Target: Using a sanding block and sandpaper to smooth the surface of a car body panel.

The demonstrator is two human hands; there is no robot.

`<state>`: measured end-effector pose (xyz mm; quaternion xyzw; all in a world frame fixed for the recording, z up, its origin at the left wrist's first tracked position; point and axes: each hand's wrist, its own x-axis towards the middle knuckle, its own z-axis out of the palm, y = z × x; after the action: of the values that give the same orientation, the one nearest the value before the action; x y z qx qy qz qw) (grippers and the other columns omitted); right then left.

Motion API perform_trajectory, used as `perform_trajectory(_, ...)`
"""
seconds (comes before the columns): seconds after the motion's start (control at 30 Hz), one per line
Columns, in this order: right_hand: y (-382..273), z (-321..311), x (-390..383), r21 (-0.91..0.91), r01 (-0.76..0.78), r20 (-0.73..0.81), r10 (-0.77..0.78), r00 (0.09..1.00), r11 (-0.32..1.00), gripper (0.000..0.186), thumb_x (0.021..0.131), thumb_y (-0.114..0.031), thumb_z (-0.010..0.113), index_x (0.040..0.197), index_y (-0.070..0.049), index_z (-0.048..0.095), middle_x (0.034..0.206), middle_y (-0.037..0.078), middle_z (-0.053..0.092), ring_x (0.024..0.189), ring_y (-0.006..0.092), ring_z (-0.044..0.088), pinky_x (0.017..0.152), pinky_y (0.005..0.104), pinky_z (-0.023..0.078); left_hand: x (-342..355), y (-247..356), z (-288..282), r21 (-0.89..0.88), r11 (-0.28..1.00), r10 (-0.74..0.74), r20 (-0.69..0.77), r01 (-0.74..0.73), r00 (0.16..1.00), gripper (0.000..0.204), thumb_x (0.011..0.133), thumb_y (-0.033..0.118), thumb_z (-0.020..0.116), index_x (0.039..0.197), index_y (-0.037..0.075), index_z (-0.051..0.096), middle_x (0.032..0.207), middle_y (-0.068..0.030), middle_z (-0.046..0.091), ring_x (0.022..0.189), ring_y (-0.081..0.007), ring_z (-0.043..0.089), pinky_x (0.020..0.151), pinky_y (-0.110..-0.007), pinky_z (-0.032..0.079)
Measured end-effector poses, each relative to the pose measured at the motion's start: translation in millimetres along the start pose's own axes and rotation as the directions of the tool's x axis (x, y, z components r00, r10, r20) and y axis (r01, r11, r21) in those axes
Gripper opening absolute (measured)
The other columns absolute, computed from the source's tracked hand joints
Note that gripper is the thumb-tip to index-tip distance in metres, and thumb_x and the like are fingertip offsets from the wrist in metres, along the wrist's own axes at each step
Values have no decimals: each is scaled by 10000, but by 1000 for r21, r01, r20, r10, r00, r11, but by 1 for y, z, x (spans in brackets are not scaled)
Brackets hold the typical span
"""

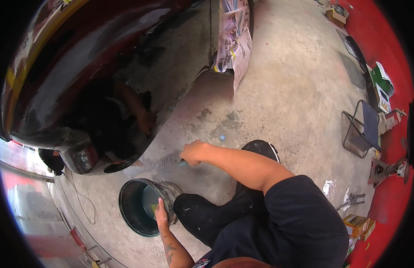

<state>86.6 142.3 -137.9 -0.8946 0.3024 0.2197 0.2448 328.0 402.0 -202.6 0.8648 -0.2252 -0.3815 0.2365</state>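
My left hand [161, 215] is closed over the right rim of a dark bucket [123, 210] with water inside. A small yellow-green piece [153, 208] shows beside its fingers; whether they hold it I cannot tell. My right hand [194, 152] grips a small grey-green piece [183, 163], mostly hidden under the fingers, above the concrete floor. Ahead and to the left stands a glossy dark red and black car body panel [82, 85]. Its shiny surface mirrors an arm and hand. The right hand is near the panel's lower edge and apart from it.
Newspaper [233, 40] covers a car part at the top. A blue cap-like disc [222, 137] lies on the floor. To the right are a metal-framed stand [361, 129], a fire extinguisher [393, 119], a spray gun [355, 199] and boxes [356, 225]. A cable [86, 210] trails at left.
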Motion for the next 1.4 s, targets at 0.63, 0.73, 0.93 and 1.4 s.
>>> perform_trajectory(0.63, 14, 0, -29, 92, -73, -135, 85, 987, 993, 348, 811, -137, 768, 1156, -100, 788, 1223, 103, 741, 1071, 301, 736, 822, 470, 549, -112, 14, 47, 157, 452, 467, 797, -878, 383, 705, 1001, 478, 634, 1506, 1, 507, 1599, -221, 451, 1471, -517, 388, 1206, -595, 314)
perform_trajectory(0.73, 15, -7, -35, 125, -20, -87, 31, 996, 992, 405, 777, -53, 711, 1178, -24, 758, 1312, 249, 628, 1116, 379, 702, 888, 496, 555, -108, 81, 45, 69, 452, 545, 768, -889, 336, 500, 980, 269, 706, 1403, 19, 609, 1436, -180, 624, 1399, -394, 531, 1186, -545, 383)
perform_trajectory(0.93, 8, 0, -21, 250, -4, -51, 17, 999, 968, 321, 791, -177, 811, 1108, -124, 815, 1220, 122, 738, 1129, 280, 716, 877, 477, 541, -123, 242, 43, 260, -110, 802, 593, -959, 69, 666, 952, 238, 683, 1522, -29, 466, 1532, -226, 525, 1493, -451, 398, 1223, -600, 278)
perform_trajectory(1.4, -9, -16, -29, 242, 36, -158, 3, 987, 970, 317, 755, -105, 788, 1068, -65, 809, 1200, 180, 691, 1123, 345, 676, 922, 513, 484, -141, 574, 120, 869, -488, 815, 486, 80, -315, 956, 960, 665, 529, 1616, 3, 320, 1726, -95, 249, 1618, -296, 92, 1283, -630, -27)
